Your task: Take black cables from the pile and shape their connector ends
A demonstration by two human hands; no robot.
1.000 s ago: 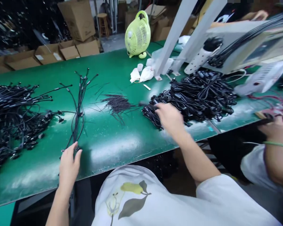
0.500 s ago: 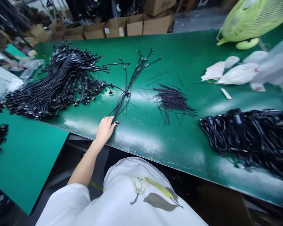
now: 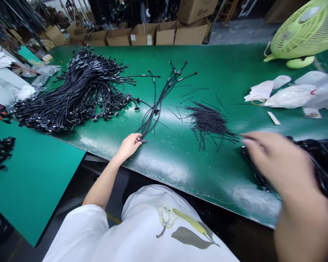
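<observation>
- A big heap of cables (image 3: 71, 94) lies at the left of the workbench (image 3: 224, 69).
- A thin bunch of cables (image 3: 160, 98) lies right of it, its near end at the left hand (image 3: 129, 146).
- Short wires (image 3: 207, 122) lie further right.
- A fan (image 3: 303, 31) stands at the bench's back right.
- Cardboard boxes (image 3: 144, 34) sit behind the bench.

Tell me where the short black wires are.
In the head view, the pile of short black wires lies on the green table, just right of the cable bunch at the left hand, with the right hand at its right end.
</observation>
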